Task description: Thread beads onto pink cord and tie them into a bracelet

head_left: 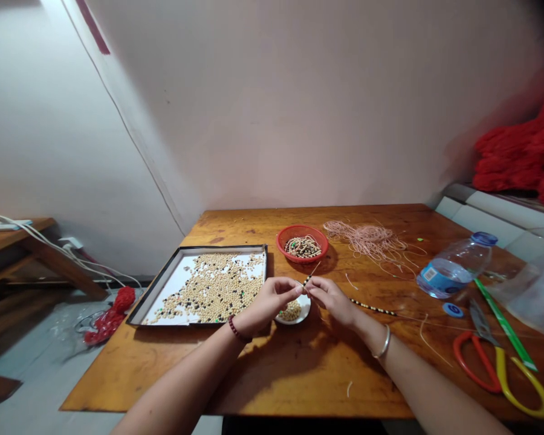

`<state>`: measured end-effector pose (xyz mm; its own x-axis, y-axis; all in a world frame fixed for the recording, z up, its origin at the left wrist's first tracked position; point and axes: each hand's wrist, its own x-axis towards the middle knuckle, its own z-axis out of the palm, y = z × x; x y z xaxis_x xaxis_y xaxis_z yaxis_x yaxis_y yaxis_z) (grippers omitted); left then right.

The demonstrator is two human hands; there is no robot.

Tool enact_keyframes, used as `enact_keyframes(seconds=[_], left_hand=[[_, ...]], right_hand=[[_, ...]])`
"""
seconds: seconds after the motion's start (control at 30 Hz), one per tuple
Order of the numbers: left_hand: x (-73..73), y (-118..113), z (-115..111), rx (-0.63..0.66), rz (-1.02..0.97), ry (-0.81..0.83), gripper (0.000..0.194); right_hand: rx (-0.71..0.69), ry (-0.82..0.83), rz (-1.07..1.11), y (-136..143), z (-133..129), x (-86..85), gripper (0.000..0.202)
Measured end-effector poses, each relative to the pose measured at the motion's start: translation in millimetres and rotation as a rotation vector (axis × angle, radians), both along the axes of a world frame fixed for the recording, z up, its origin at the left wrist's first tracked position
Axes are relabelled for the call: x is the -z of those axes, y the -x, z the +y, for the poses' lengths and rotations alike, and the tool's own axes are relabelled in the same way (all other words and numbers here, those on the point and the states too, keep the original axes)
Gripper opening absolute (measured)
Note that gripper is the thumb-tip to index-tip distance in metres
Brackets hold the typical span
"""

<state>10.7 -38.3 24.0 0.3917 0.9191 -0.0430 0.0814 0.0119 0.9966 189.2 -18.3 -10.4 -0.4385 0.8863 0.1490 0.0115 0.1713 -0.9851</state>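
My left hand [276, 297] and my right hand [329, 297] meet fingertip to fingertip over a small white dish [304, 309] of pale beads. Both are closed in a pinch. The right fingers hold a string of dark and pale beads [307, 280], its bare end pointing up and away. More of what looks like the same string [374, 307] comes out beyond the right wrist and lies on the table. What the left fingertips pinch is too small to make out. Left of the dish is a shallow black-edged tray [172, 275] spread with pale, black and a few green beads.
A red basket [281, 248] with strung beads stands behind my hands. Tangled pink cord [367, 237] lies to its right. At the right are a water bottle [453, 266], a blue cap [453, 310], scissors [501, 356] and a green strip [505, 326]. Red yarn [521, 151] is piled beyond.
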Motion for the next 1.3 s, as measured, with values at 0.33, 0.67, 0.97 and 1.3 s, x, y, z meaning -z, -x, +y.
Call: enact_keyframes(seconds=[0.33, 0.67, 0.97, 1.3], left_hand=[[-2.4, -4, 0, -0.093, -0.052, -0.009, 0.042], [3.7, -3, 5, -0.168, -0.003, -0.127, 0.029], [12.0, 0, 8, -0.089, 0.178, -0.285, 0.024], [8.1, -1, 5, -0.122, 0.400, -0.539, 0.021]], right_hand=[[-0.129, 0.251, 0.157, -3, -1, -3.3, 0.035], [0.104, 0.583, 0.581, -16, 8, -8.3, 0.029], [0.026, 0.697, 0.694, -19, 11, -14.7, 0.026], [-0.025, 0.763, 0.750, -20, 10, -13.9, 0.019]])
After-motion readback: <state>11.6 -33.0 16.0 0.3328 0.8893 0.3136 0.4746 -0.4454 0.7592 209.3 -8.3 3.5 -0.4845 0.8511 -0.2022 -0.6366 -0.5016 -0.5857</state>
